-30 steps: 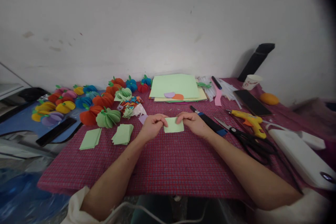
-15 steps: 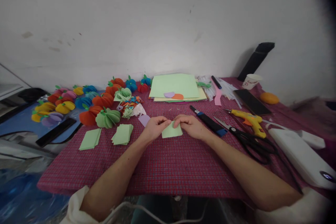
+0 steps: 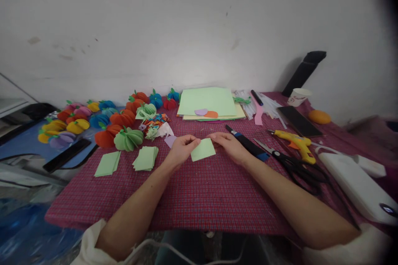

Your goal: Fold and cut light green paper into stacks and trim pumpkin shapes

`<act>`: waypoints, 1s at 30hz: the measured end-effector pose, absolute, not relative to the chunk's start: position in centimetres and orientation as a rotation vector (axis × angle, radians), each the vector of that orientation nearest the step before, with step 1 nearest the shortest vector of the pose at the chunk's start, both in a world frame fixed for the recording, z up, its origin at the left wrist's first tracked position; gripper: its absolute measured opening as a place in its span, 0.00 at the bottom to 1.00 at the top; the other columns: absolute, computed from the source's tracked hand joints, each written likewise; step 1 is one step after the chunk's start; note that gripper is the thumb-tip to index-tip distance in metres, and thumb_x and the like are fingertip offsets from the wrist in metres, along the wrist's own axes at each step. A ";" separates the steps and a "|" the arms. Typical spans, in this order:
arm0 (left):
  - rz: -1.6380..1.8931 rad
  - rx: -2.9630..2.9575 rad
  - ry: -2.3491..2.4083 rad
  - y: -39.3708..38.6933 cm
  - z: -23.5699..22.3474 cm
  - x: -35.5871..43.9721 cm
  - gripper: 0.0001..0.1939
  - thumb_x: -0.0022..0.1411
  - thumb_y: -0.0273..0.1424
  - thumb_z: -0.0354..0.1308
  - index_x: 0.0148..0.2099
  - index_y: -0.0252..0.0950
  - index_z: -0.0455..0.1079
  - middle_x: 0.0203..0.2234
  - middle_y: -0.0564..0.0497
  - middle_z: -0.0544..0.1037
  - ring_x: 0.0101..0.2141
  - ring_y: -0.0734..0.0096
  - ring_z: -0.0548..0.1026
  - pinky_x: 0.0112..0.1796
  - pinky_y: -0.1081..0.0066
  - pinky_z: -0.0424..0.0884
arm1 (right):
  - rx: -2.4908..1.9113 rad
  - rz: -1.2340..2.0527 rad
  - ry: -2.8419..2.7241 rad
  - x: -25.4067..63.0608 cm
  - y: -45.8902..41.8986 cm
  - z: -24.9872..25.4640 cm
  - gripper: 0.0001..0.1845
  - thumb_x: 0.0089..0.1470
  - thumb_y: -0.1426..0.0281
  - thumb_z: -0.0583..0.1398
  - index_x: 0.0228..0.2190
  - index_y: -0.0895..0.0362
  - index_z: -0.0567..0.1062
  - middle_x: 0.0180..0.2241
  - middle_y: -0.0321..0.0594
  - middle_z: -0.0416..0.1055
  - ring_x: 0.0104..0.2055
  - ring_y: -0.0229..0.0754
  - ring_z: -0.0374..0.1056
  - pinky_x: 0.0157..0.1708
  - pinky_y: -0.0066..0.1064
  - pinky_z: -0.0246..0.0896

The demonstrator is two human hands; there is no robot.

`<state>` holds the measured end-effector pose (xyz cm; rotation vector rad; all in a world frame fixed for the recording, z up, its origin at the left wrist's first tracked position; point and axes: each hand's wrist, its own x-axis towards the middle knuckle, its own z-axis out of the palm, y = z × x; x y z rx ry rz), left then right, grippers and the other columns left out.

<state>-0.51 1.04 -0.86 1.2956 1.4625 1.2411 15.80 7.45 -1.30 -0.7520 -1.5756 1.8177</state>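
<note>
A small pale green paper rectangle (image 3: 203,150) is held above the checked tablecloth. My left hand (image 3: 181,149) pinches its upper left side between thumb and fingers. Close by its upper right corner is my right hand (image 3: 230,145), fingers loosely curved and apart from the thumb. Its fingertips reach the corner, but I cannot make out whether they touch it. Two stacks of similar pieces lie to the left: one green stack (image 3: 107,164) farther out and another green stack (image 3: 145,158) nearer. A lilac paper piece (image 3: 169,140) lies just beyond my left hand.
Colourful paper pumpkins, including a green one (image 3: 128,139), fill the back left beside paper scraps (image 3: 155,122). Large paper sheets (image 3: 207,101) lie at the back. To the right are a utility knife (image 3: 248,144), scissors (image 3: 292,163), a yellow glue gun (image 3: 297,145) and a paper cup (image 3: 298,97).
Both hands gripped the paper's upper edge before, and it shifted slightly toward me. The right fingers have since drawn back to the right, uncovering its top, while the left pinch stays.
</note>
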 end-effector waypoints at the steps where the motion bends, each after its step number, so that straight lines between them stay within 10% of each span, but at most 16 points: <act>1: 1.232 1.308 1.464 1.1 -0.9 -0.5 0.13 0.49 0.38 0.54 0.26 0.32 0.66 0.18 0.56 0.66 0.19 0.80 0.60 0.21 0.78 0.55 | -0.762 1.805 -1.602 15.8 7.4 -1.4 0.15 0.45 0.59 0.55 0.26 0.59 0.72 0.23 0.37 0.68 0.25 0.35 0.62 0.26 0.28 0.56; 30: 1.110 0.992 1.248 0.5 -0.6 -0.1 0.20 0.49 0.43 0.54 0.32 0.28 0.67 0.25 0.42 0.76 0.22 0.72 0.72 0.23 0.75 0.61 | -0.854 1.465 -1.537 16.3 8.7 -1.7 0.17 0.42 0.57 0.57 0.24 0.60 0.70 0.20 0.34 0.63 0.20 0.31 0.54 0.20 0.24 0.49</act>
